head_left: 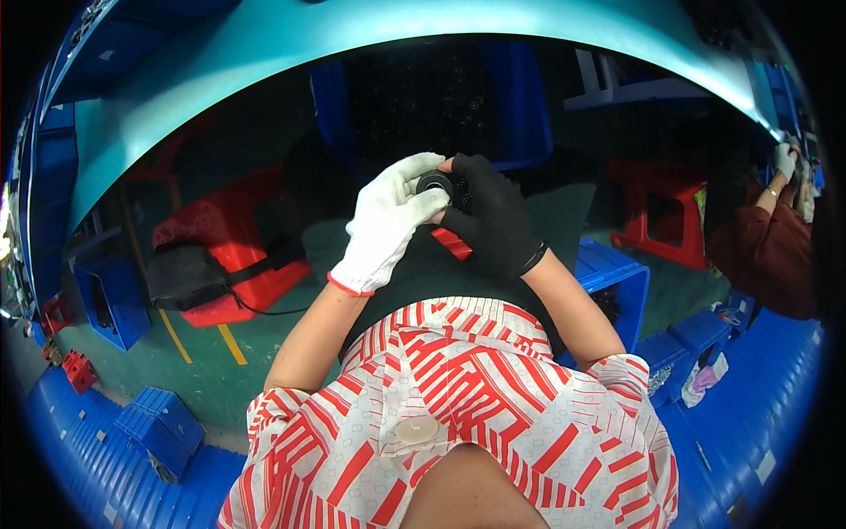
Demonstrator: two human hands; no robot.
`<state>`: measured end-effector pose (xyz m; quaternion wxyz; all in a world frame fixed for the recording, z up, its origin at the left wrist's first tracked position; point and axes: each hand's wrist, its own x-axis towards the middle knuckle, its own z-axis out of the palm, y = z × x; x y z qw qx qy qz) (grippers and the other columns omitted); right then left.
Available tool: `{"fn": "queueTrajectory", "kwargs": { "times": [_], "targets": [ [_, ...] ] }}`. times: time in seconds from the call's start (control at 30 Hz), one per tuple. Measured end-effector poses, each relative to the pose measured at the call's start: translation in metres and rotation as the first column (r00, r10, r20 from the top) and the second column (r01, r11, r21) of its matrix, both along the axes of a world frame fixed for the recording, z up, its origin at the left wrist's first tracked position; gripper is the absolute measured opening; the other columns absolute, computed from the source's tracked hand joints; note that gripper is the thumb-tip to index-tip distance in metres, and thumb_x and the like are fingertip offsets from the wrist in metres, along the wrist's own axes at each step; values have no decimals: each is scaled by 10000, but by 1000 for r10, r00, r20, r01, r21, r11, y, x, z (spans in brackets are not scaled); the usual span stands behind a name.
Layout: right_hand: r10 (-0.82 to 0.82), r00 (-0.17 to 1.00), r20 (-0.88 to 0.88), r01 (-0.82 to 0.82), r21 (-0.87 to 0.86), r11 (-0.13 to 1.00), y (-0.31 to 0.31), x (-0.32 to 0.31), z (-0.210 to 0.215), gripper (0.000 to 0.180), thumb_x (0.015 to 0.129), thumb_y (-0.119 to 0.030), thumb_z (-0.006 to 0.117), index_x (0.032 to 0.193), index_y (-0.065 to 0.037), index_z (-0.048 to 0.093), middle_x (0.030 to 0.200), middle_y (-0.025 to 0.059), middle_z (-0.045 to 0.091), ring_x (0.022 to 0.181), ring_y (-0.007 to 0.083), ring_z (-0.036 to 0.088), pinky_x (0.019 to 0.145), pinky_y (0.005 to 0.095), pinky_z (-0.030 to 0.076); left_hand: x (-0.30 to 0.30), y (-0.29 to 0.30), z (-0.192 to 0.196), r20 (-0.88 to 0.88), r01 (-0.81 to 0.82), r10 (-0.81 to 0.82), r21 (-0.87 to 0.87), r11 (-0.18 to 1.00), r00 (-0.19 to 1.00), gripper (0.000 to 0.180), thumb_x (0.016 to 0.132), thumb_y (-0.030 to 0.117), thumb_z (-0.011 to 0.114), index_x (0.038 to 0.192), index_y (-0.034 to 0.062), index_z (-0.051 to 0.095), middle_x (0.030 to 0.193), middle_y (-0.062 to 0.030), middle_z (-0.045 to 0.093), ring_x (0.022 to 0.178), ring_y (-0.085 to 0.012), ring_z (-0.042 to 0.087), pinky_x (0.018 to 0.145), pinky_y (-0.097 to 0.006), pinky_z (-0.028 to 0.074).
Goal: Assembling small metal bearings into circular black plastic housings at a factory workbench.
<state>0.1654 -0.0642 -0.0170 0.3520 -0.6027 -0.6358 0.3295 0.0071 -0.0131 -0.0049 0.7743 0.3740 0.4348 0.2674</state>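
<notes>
In front of my body, my left hand (388,220), in a white knitted glove with a red cuff edge, is closed on a small black ring-shaped part (434,182). Its thumb and fingers pinch the part from the left side. From the other side my right hand (493,216) curls around it, in a black glove with bare thumb tip and fingertip showing. The two hands meet at the part, and the right palm hides some of it. Just below them a small red strip (451,244) shows against dark cloth.
The curved teal bench edge (264,75) spans the far side. Beneath it a blue bin (529,106) holds many small dark parts. A red stool (264,220) with a black bag (185,275) stands left; a blue crate (630,282) is at right. Another person's gloved hand (784,161) is far right.
</notes>
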Motion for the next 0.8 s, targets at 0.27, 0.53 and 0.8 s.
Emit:
{"fn": "queueTrajectory", "kwargs": {
  "times": [0.27,0.53,0.8],
  "targets": [
    [217,964,154,-216,-27,976,6,14,11,406,775,-232,737,1126,-99,581,1013,97,587,841,274,618,686,350,497,-2,5,12,-270,192,-154,122,974,950,587,802,0,628,1343,-67,408,888,-135,658,763,-145,648,748,-250,522],
    [200,973,-117,-223,-236,946,7,22,-3,356,825,-241,693,1120,-65,598,1007,115,624,896,262,629,762,336,496,-5,6,7,-599,458,-169,372,807,783,649,785,103,725,1356,9,431,841,-131,665,711,-152,632,691,-267,501],
    [-23,918,-397,-118,-326,938,6,19,-9,316,881,-234,636,1127,-38,605,992,103,651,886,194,623,784,299,483,-6,3,3,-224,93,-49,193,977,973,611,771,-3,647,1334,-68,417,996,-165,658,866,-174,642,775,-271,510]
  ]
}}
